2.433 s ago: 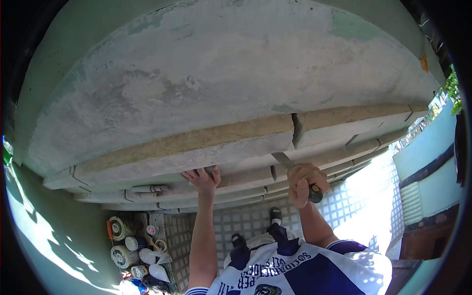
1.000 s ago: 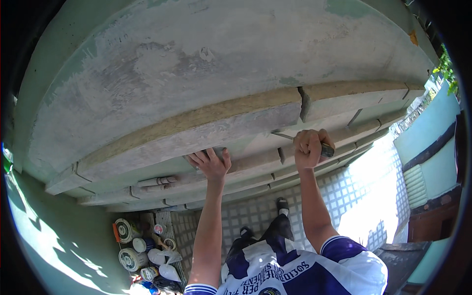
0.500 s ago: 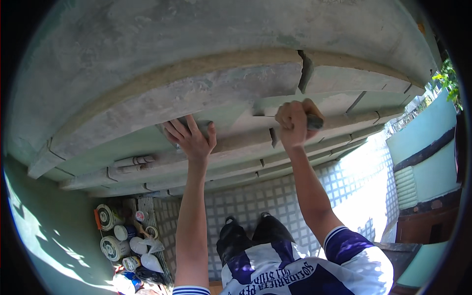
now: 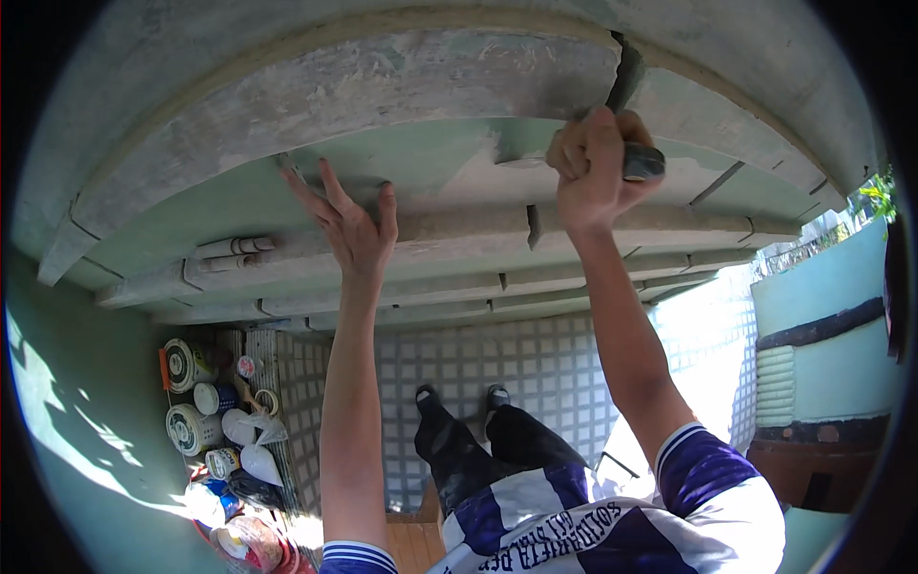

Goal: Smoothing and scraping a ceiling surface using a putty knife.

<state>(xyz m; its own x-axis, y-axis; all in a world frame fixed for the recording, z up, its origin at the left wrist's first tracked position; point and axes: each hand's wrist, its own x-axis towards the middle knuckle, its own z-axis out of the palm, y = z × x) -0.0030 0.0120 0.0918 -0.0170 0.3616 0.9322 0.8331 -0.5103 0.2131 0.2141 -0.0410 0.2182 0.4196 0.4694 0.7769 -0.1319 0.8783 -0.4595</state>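
My right hand (image 4: 601,172) is closed in a fist around a dark, rounded tool handle (image 4: 644,163), whose end sticks out on the right. The tool's working end is hidden by my fingers. This fist is close to the underside of a thick grey plastered band (image 4: 382,77), left of a dark crack (image 4: 626,72). My left hand (image 4: 356,225) has its fingers spread against or just over the pale green plastered surface (image 4: 430,148). A thin grey edge shows by its index fingertip; I cannot make out what it is.
Several lower plastered bands (image 4: 459,227) run across, cut by dark gaps. Tubs (image 4: 194,429), bags and tape (image 4: 268,402) crowd the floor at the lower left. My feet are over a grid-patterned floor (image 4: 535,359). A green wall (image 4: 822,335) stands at the right.
The view has shifted, so the bands sit higher and more floor shows. Both hands appear higher; my left hand's fingers are more spread. The tool stays in my right fist.
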